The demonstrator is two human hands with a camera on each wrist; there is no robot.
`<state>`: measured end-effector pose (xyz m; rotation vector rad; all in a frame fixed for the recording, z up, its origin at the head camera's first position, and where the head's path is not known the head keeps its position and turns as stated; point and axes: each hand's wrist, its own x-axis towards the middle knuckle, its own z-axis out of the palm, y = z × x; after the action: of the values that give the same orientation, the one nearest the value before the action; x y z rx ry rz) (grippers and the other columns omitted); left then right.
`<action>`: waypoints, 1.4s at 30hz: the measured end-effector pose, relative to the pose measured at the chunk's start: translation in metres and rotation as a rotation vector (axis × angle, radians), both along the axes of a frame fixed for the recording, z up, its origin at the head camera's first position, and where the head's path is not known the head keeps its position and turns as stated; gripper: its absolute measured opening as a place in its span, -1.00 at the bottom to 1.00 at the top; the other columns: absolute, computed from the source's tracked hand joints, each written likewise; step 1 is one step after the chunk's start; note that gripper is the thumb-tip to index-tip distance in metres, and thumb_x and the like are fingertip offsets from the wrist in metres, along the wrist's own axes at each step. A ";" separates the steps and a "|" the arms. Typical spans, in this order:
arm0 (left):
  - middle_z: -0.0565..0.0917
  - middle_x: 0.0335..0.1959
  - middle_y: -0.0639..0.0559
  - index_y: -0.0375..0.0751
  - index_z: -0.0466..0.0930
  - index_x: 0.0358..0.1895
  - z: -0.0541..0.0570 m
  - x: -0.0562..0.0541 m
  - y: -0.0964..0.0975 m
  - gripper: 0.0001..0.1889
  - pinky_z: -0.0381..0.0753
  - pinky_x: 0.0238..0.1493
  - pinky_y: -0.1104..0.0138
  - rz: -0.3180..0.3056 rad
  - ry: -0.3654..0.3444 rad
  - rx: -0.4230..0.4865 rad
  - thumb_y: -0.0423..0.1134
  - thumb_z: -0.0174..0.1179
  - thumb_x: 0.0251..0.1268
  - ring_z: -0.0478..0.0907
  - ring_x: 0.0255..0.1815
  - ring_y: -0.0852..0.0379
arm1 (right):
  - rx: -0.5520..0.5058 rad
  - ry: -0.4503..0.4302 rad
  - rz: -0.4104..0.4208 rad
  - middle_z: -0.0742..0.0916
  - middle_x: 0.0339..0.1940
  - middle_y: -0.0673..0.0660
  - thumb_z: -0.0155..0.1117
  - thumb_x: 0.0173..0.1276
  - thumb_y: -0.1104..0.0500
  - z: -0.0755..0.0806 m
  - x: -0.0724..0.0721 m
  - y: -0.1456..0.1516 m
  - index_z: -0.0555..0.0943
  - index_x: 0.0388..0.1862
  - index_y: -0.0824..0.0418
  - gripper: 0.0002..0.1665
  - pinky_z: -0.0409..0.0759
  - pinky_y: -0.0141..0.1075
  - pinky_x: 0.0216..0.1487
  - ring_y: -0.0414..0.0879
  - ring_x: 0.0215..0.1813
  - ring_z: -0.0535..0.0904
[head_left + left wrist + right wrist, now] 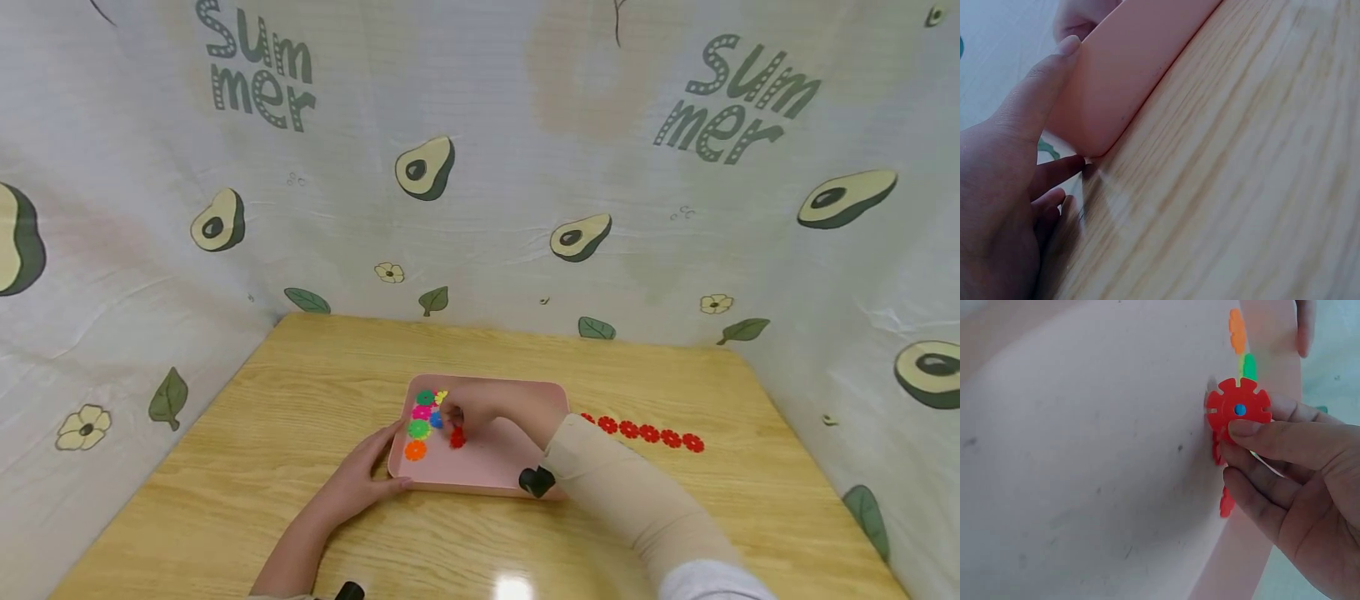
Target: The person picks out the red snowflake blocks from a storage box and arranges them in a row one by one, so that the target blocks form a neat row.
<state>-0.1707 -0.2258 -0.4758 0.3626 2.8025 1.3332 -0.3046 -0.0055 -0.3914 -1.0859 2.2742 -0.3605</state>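
Note:
In the right wrist view, my right hand [1322, 475] pinches a red notched plastic disc [1222, 400] between thumb and fingers. That hand is inside the pink tray [487, 479], over its left part. Beside and below the held disc, more red pieces [1227, 503] show edge-on, partly hidden by the fingers. My left hand [360, 479] rests against the tray's near left corner. Its thumb lies along the near wall and its fingers stretch along the left side. Near the tray's left wall lie an orange disc [416, 450], a light green disc [418, 429] and several others.
Right of the tray, a row of several red discs [649, 433] lies on the wooden table [337, 358]; my right forearm [622, 483] partly covers its left end. A printed cloth [495, 100] hangs around the table's back and sides.

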 end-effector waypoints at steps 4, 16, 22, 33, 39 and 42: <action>0.23 0.47 -0.14 0.11 0.11 0.54 -0.001 0.000 0.000 -0.02 0.10 0.37 -0.21 0.008 -0.009 -0.010 0.20 0.40 0.06 0.10 0.47 -0.24 | -0.060 -0.082 -0.062 0.61 -0.38 0.00 0.31 0.26 0.45 0.004 0.004 0.015 0.67 -0.41 0.18 -0.82 0.38 -0.45 -0.49 -0.19 -0.33 0.45; 0.21 0.49 -0.15 0.12 0.08 0.55 0.000 0.000 0.000 -0.03 0.09 0.35 -0.25 -0.001 -0.019 -0.012 0.19 0.38 0.08 0.07 0.48 -0.27 | 0.045 0.115 -0.009 0.62 -0.42 -0.15 0.40 0.17 0.39 0.015 0.018 0.056 0.67 -0.36 -0.09 -0.67 0.57 -0.40 -0.26 -0.20 -0.26 0.50; 0.21 0.49 -0.16 0.10 0.08 0.55 0.001 0.001 0.001 -0.03 0.08 0.36 -0.26 0.000 -0.022 -0.009 0.17 0.39 0.09 0.07 0.48 -0.28 | 0.036 0.150 -0.006 0.63 -0.43 -0.18 0.44 0.17 0.34 0.012 0.024 0.075 0.67 -0.36 -0.11 -0.69 0.56 -0.42 -0.24 -0.22 -0.30 0.50; 0.22 0.48 -0.17 0.09 0.09 0.55 0.002 0.001 0.001 -0.03 0.10 0.35 -0.25 -0.003 -0.016 -0.012 0.17 0.39 0.08 0.08 0.47 -0.28 | -0.085 -0.010 -0.058 0.69 -0.45 -0.05 0.24 0.26 0.51 0.019 0.038 0.112 0.68 -0.40 0.14 -0.72 0.54 -0.42 -0.30 -0.26 -0.39 0.49; 0.20 0.49 -0.17 0.10 0.08 0.55 0.001 0.001 0.000 -0.03 0.08 0.35 -0.26 -0.008 -0.018 -0.006 0.18 0.38 0.10 0.06 0.48 -0.28 | -0.117 0.003 -0.057 0.68 -0.38 -0.13 0.21 0.28 0.51 0.025 0.045 0.130 0.70 -0.36 0.10 -0.68 0.58 -0.39 -0.24 -0.25 -0.32 0.54; 0.19 0.49 -0.18 0.10 0.08 0.55 0.000 0.001 0.000 -0.04 0.07 0.35 -0.28 -0.011 -0.018 -0.002 0.17 0.37 0.11 0.06 0.48 -0.29 | -0.150 0.024 -0.047 0.66 -0.36 -0.15 0.20 0.30 0.50 0.026 0.048 0.141 0.70 -0.33 0.13 -0.70 0.59 -0.38 -0.20 -0.25 -0.29 0.55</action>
<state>-0.1698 -0.2260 -0.4755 0.3644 2.7832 1.3242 -0.2567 0.1355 -0.3651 -1.1175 2.3275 -0.5470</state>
